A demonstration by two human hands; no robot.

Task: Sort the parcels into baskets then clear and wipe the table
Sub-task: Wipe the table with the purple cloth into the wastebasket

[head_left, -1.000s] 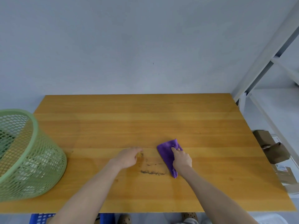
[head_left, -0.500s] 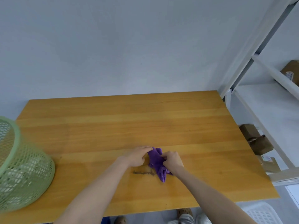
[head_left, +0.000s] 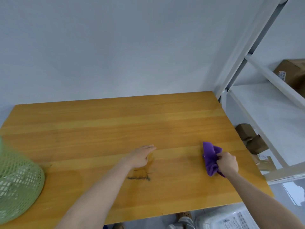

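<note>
A wooden table (head_left: pixel 107 126) fills the view. My right hand (head_left: pixel 227 163) grips a bunched purple cloth (head_left: pixel 210 155) near the table's right side, and the cloth touches the wood. Flat on the table near the middle lies my left hand (head_left: pixel 140 157), fingers straight. A dark smudge (head_left: pixel 139 177) marks the wood just in front of the left hand. A green mesh basket (head_left: pixel 18 184) stands at the table's left edge, partly cut off by the frame.
A white metal shelf rack (head_left: pixel 257 66) stands right of the table, with cardboard parcels (head_left: pixel 252 138) on its lower levels and a box (head_left: pixel 292 73) higher up. A white basket (head_left: pixel 227 217) sits on the floor below the front right corner.
My right hand has carried the purple cloth from the smudge to the right side of the table. My left hand let go of the cloth and now lies flat. The camera turned right.
</note>
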